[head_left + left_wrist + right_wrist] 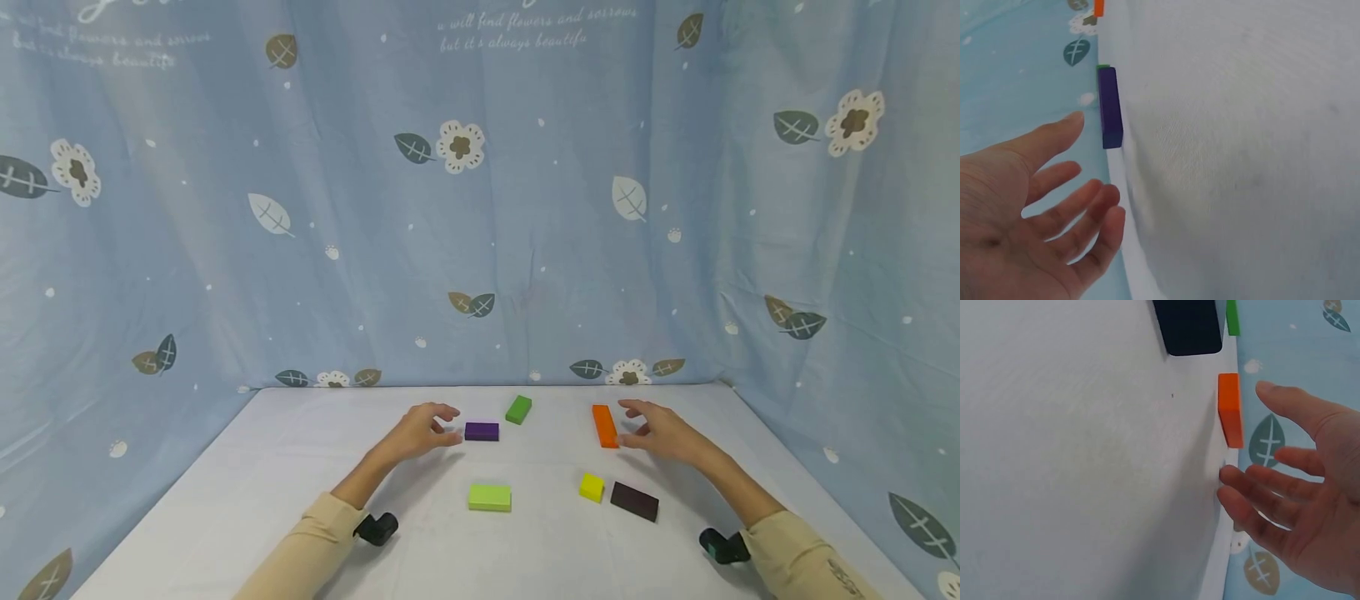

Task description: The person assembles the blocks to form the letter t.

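Observation:
My left hand hovers at the left end of a purple block, its fingers relaxed and spread around nothing. In the left wrist view the purple block lies just beyond the thumb tip. On the other side, my right hand is beside an orange block, thumb and fingers parted with nothing between them. The right wrist view has the orange block past the thumb and fingertips. A green block lies behind the purple one, toward the back edge.
Nearer the front lie a light green block, a small yellow block and a dark brown block on the white table. A blue patterned curtain hangs behind and at both sides. Black devices sit at both wrists.

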### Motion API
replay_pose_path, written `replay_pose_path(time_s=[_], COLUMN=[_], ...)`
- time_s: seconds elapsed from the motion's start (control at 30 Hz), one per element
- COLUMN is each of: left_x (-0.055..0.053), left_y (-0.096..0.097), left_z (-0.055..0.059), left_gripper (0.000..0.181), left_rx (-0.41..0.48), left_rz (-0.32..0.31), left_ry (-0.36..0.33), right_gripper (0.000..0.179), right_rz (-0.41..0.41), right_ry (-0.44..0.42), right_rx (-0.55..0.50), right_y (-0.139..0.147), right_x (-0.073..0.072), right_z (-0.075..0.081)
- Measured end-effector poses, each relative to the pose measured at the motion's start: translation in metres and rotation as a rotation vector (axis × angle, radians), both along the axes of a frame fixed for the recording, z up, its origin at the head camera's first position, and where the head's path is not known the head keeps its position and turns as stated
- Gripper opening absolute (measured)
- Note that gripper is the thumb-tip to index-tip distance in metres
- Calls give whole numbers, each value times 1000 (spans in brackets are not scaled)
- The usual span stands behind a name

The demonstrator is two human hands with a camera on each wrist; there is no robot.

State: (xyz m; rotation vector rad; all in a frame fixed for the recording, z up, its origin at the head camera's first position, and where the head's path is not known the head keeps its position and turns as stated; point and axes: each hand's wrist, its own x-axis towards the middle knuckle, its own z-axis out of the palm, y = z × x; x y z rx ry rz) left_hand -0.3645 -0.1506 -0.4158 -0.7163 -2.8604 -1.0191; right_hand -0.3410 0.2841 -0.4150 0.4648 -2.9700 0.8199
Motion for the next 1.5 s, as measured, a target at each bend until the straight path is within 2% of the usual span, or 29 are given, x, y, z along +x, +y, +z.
replay_pose_path(time_s=[0.23, 0.63, 0.93, 1.07, 1.27, 1.5], left_x=[-3, -12, -16, -18, -18, -18], left_y=[6, 17, 24, 25, 27, 29], left_z=[-1, -1, -2, -4, -5, -7], left_gripper=[47, 43, 38, 37, 32, 26], left_rx=[14, 23, 35, 25, 10, -2], left_rz=[-25, -9, -30, -42, -45, -51], left_ry=[-35, -77, -70, -44, -26, 13], right_gripper=[74, 74, 75, 77, 79, 80], right_rz=[14, 57, 104, 115, 110, 104], right_ry=[-31, -62, -90, -114, -150, -149], right_rx=[-8, -31, -54, -63, -68, -43], right_y=[-3, -3, -3, -3, -5, -6], right_x=[-4, -14, -21, -24, -27, -33], right_z=[1, 3, 5, 6, 8, 7])
